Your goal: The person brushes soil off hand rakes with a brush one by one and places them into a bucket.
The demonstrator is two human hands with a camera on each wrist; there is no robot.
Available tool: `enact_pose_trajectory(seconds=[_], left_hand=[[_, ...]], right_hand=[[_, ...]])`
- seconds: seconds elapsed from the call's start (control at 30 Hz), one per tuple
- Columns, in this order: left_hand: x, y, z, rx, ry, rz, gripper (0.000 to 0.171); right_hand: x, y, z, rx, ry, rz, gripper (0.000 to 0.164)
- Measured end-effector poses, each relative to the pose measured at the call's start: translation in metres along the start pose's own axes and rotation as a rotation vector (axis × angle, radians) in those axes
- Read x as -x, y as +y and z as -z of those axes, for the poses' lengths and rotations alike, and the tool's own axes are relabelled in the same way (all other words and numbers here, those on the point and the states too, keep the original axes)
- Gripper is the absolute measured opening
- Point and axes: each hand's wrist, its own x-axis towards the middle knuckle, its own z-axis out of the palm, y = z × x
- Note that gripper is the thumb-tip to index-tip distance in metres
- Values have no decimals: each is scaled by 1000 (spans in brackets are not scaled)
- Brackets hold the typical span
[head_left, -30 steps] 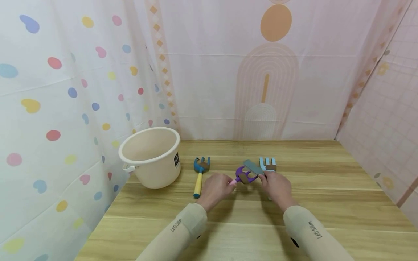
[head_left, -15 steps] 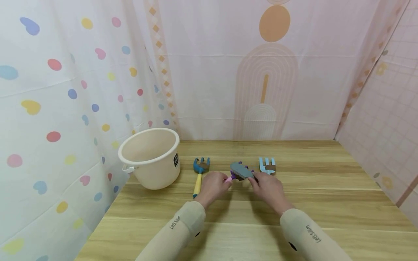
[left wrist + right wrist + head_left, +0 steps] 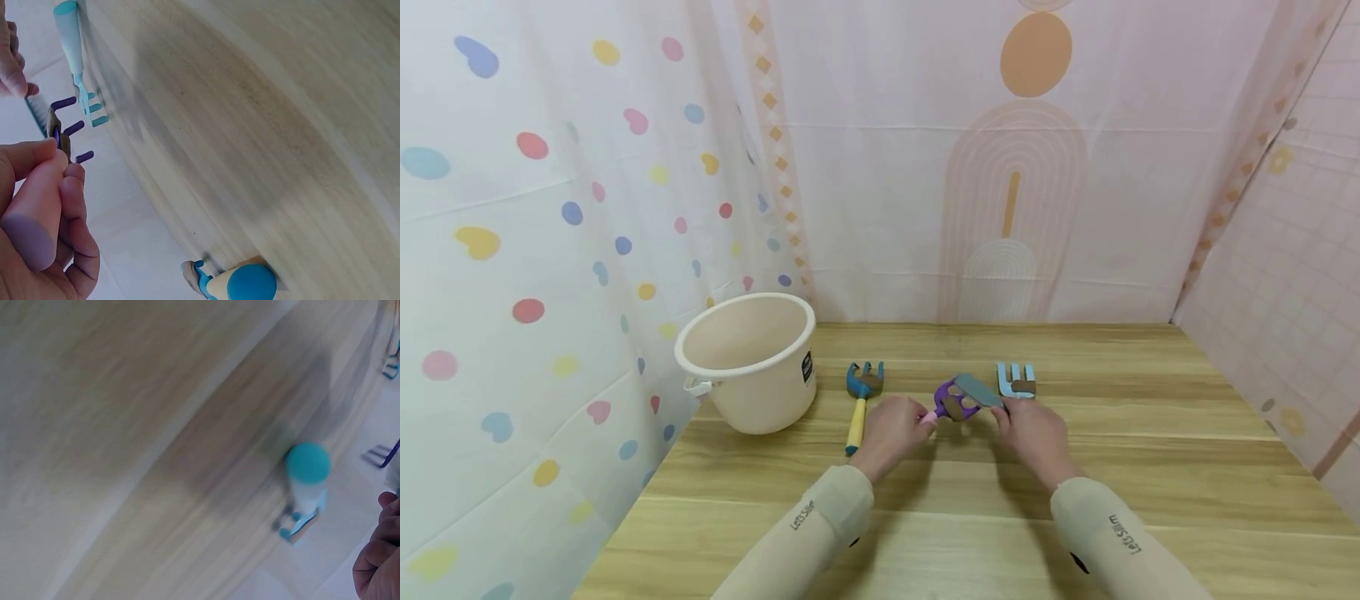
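My left hand [image 3: 892,427] grips the pink handle of a purple toy hand rake [image 3: 953,402], which has a brown patch on its head. In the left wrist view the thumb and fingers curl round that handle [image 3: 39,203], tines pointing away. My right hand [image 3: 1036,432] pinches one end of a grey-blue brush [image 3: 977,390]. Its flat back faces up, and its far end overlaps the rake's tines in the head view. Bristles [image 3: 39,114] show along its side in the left wrist view. Both tools are held above the table.
A blue hand rake with a yellow handle [image 3: 857,425] lies left of my left hand. Beyond my right hand lies a light-blue rake [image 3: 1017,381], also brown-patched. A cream bucket [image 3: 760,392] stands at the table's left back, before patterned curtains [image 3: 880,208].
The brush swept left across the purple rake's head half a second ago, covering it, and has since moved back right. The left hand kept its grip and shifted only slightly.
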Motion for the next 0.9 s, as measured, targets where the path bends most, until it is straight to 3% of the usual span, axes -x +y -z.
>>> enact_pose_trajectory(seconds=[0.2,0.43,0.53,0.7,0.9], left_hand=[[1,1,0,11,-8,-3,36],[-2,-2,4,39,-14,28,37],[-3,-3,5,30,-2,27,33],[-4,-4,6,17,-7,18,34],[-2,-3,7,30,-11,14,38]], right_hand=[[0,5,0,-44,-16,-34,25],[4,-20,-4,-54,46,121,30],[5,-25,-7,-28,76,156,22],[4,-20,-8,13,93,99,20],[2,0,-3,-32,19,-15,22]])
